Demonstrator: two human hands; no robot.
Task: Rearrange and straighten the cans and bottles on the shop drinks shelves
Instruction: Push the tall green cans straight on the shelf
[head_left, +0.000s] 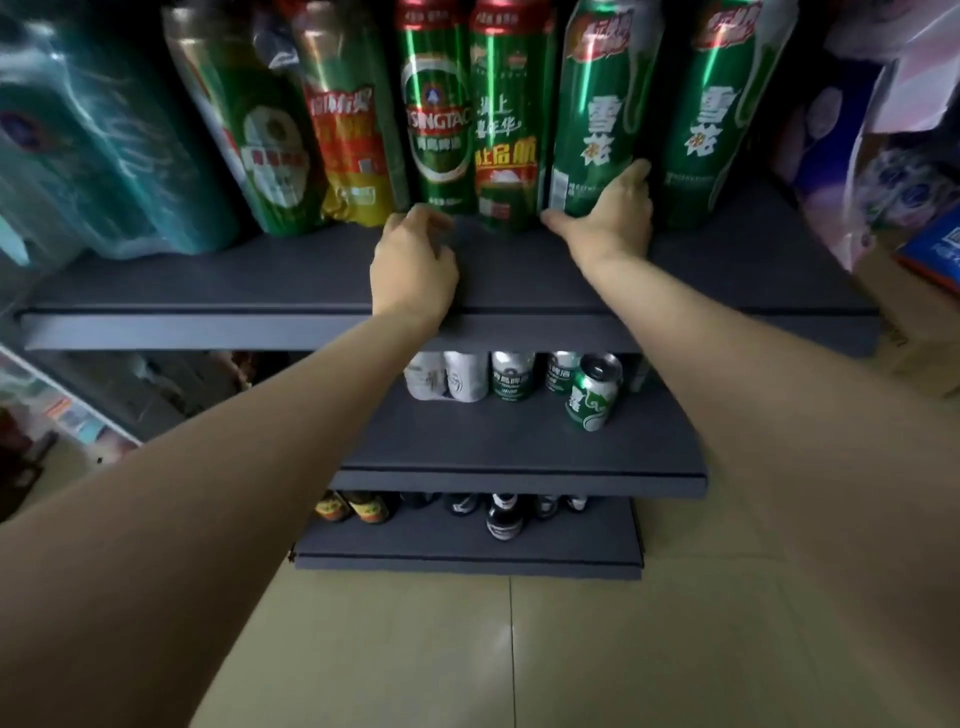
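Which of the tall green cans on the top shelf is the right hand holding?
The right hand grips the second can from the right, thumb and fingers around its base. The other tall cans stand untouched; the left hand holds nothing.

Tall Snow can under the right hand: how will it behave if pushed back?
The Snow can is tall and narrow, so a high push likely tips it. The right hand grips near its base, probably safer. Its glossy wall looks slippery. The next can stands close and may get knocked.
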